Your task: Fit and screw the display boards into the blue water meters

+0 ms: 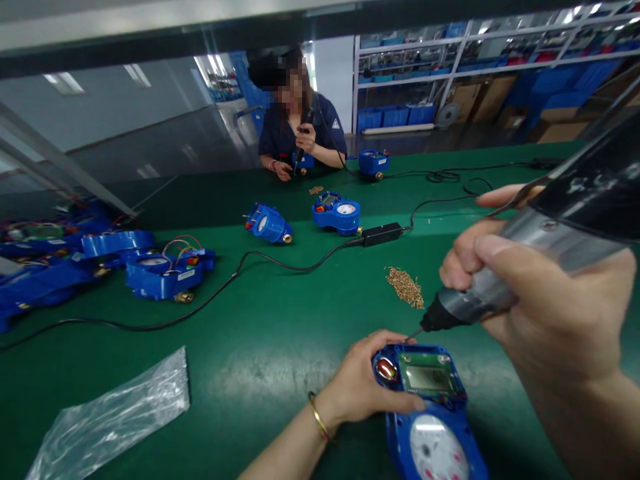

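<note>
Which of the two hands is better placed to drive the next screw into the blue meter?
Right. The right hand grips the electric screwdriver, its tip at the blue meter top edge. The left hand only steadies the meter.

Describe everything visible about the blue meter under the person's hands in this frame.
The blue meter lies flat on the green table, at the near edge. Its housing looks like plastic, with a small grey display above a round white dial, and a copper coil beside the display. The left hand grips its upper left side. The electric screwdriver in the right hand has its bit at the top edge.
</note>
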Tool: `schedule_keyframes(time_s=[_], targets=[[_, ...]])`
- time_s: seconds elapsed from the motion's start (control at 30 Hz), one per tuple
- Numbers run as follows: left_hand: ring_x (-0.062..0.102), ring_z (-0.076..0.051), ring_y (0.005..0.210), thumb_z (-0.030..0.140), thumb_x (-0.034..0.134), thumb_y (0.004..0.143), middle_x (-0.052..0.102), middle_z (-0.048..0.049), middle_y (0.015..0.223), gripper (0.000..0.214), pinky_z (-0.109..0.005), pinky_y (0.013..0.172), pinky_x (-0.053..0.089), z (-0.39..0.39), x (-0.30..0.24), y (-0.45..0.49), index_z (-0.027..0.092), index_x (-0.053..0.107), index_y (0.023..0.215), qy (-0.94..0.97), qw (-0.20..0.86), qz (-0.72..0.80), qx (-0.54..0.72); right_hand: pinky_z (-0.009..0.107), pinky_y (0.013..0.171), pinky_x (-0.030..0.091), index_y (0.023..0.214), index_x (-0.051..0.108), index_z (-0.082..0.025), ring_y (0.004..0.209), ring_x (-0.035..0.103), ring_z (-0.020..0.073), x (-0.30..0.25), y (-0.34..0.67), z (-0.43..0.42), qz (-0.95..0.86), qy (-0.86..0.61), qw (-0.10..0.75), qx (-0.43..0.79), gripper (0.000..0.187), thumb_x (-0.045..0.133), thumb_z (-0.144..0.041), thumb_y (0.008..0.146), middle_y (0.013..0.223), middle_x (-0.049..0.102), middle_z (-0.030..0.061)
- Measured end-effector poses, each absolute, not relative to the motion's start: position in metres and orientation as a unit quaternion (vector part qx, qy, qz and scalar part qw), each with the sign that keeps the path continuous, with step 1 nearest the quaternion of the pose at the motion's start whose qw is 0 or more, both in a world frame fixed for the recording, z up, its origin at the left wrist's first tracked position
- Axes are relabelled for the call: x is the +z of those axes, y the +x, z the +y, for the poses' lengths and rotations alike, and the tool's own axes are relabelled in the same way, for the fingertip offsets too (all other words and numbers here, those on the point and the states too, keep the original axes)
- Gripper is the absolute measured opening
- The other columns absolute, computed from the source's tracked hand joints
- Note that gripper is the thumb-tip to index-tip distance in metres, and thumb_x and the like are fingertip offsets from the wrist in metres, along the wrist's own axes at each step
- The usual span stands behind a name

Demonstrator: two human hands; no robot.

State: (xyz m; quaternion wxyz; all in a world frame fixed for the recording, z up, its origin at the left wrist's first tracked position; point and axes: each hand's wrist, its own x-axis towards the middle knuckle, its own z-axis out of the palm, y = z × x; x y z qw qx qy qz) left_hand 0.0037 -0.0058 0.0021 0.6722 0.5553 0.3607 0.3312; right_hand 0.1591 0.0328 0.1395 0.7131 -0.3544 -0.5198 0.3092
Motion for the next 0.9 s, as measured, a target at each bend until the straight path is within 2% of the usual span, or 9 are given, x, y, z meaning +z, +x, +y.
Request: schedule_keyframes(time_s=[0.13, 0.3, 0.53, 0.73, 0.9], targets=[[0.064, -0.025, 0.098, 0.024, 0.091, 0.053, 0.071, -0.0076, 0.108, 0.067, -0.040, 0.092, 0.048, -0.005, 0.002, 0.005, 0.018, 0.067, 0.115, 0.577, 0.650, 0.365, 0.333, 0.031, 0.044, 0.046, 0.101, 0.065, -0.021, 0.049, 0.055, 0.0153, 0.133, 0.151, 0.032, -0.548, -0.362, 0.687, 0.312, 0.023, 0.073, -0.018, 0.080, 0.064, 0.058, -0.0028], [0.064, -0.027, 0.101, 0.029, 0.092, 0.053, 0.070, -0.0080, 0.113, 0.066, -0.041, 0.093, 0.048, -0.005, 0.000, 0.005, 0.019, 0.068, 0.114, 0.584, 0.640, 0.359, 0.347, 0.032, 0.045, 0.046, 0.103, 0.064, -0.022, 0.047, 0.055, 0.0161, 0.130, 0.149, 0.033, -0.571, -0.368, 0.657, 0.327, 0.023, 0.073, -0.019, 0.081, 0.062, 0.059, -0.0034], [0.064, -0.025, 0.099, 0.029, 0.091, 0.052, 0.070, -0.0057, 0.108, 0.066, -0.041, 0.093, 0.048, -0.007, -0.001, 0.006, 0.021, 0.068, 0.113, 0.583, 0.637, 0.366, 0.348, 0.033, 0.045, 0.047, 0.103, 0.064, -0.023, 0.048, 0.057, 0.0173, 0.128, 0.147, 0.031, -0.579, -0.388, 0.635, 0.332, 0.024, 0.072, -0.020, 0.081, 0.064, 0.061, -0.0026], [0.065, -0.025, 0.097, 0.026, 0.090, 0.054, 0.072, -0.0057, 0.106, 0.063, -0.040, 0.091, 0.049, -0.006, 0.001, 0.006, 0.019, 0.069, 0.113, 0.584, 0.639, 0.364, 0.342, 0.032, 0.045, 0.049, 0.094, 0.064, -0.024, 0.048, 0.057, 0.0162, 0.129, 0.138, 0.026, -0.583, -0.395, 0.630, 0.327, 0.019, 0.072, -0.017, 0.078, 0.064, 0.061, -0.0035], [0.065, -0.028, 0.101, 0.025, 0.089, 0.056, 0.073, -0.0051, 0.100, 0.064, -0.043, 0.096, 0.048, -0.007, 0.005, 0.006, 0.017, 0.068, 0.116, 0.590, 0.630, 0.371, 0.342, 0.029, 0.044, 0.048, 0.084, 0.064, -0.023, 0.053, 0.060, 0.0171, 0.130, 0.128, 0.022, -0.582, -0.393, 0.638, 0.316, 0.018, 0.073, -0.015, 0.070, 0.069, 0.063, -0.0016]])
